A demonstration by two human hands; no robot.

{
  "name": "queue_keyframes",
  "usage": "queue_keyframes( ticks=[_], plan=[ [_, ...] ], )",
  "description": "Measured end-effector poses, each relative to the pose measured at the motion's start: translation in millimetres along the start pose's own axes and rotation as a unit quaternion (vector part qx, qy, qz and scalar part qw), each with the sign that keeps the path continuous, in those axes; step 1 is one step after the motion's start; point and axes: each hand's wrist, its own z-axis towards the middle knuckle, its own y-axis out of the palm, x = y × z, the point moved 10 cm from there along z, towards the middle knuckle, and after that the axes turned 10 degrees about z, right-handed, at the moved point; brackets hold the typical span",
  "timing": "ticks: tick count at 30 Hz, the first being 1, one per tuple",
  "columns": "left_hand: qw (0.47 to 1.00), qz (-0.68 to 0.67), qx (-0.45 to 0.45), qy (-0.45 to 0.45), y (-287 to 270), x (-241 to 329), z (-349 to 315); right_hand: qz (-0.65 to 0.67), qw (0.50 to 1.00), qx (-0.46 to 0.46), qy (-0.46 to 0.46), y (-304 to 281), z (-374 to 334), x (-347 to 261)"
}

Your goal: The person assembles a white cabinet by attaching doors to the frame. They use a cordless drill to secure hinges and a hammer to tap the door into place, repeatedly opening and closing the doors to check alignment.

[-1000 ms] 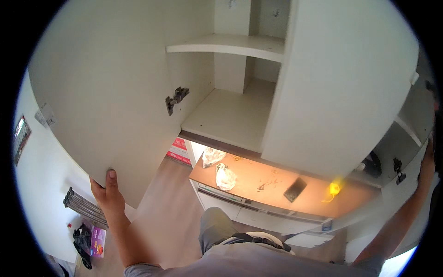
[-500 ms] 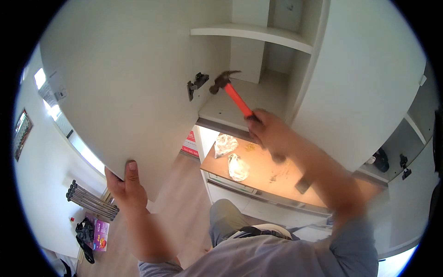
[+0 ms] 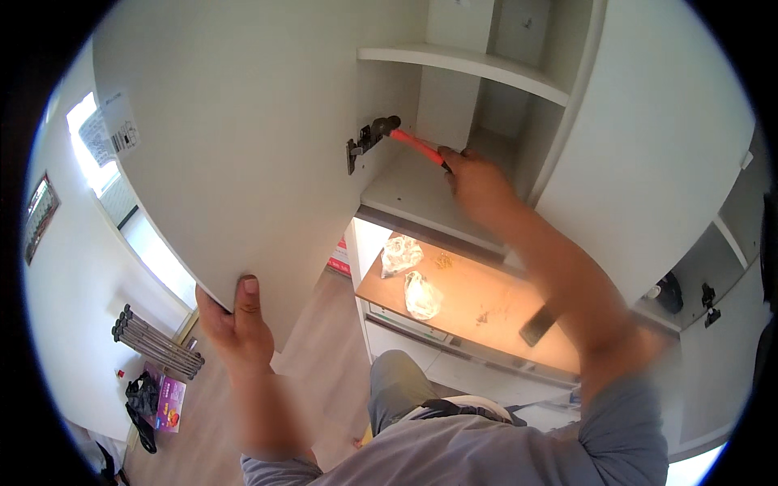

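Red-handled hammer (image 3: 416,147) has moved to the hinge (image 3: 366,140).
Right hand (image 3: 480,185) grips it; left hand (image 3: 245,330) clasps the cabinet door's (image 3: 231,154) edge. Hinge seems fitted, door open.

The single view looks from the wearer's head, facing the open cabinet (image 3: 405,185) and pitched steeply down. The shirt (image 3: 462,449) is nearest the lens, along the bottom edge. The left hand (image 3: 243,332), at lower left, and the right hand (image 3: 482,182), right of centre, are within near range. The worktop (image 3: 474,287) and floor (image 3: 320,340) appear from above. Fisheye bending curves straight edges; black rounds off the corners.
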Motion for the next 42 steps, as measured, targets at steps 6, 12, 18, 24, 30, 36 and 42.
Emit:
queue_keyframes(
  ticks=[6,12,18,24,30,36,42],
  plan=[
    [0.999,-0.032,-0.018,0.021,4.3,4.1,2.5,-0.033,0.999,0.004,-0.004,6.0,7.0,7.7],
    [0.999,-0.029,-0.017,0.028,3.0,1.0,1.6,-0.003,1.000,0.015,-0.003,6.7,13.0,13.3],
    [0.999,-0.019,-0.003,0.037,6.1,7.8,3.0,-0.065,0.998,-0.014,-0.024,26.9,9.2,13.7],
    [1.000,0.009,0.012,0.019,-2.1,5.8,0.8,0.000,1.000,0.013,-0.012,0.7,15.4,7.7],
    [0.999,-0.030,-0.002,0.014,4.2,7.4,1.4,0.104,0.985,0.139,0.017,-25.3,13.3,24.7],
    [1.000,0.006,0.010,-0.001,1.7,11.9,0.1,-0.022,1.000,-0.010,0.008,16.1,11.1,22.8],
    [0.999,-0.010,-0.028,-0.021,6.5,6.1,-0.5,0.376,0.922,0.049,0.081,-0.9,-47.0,14.1]
  ],
)
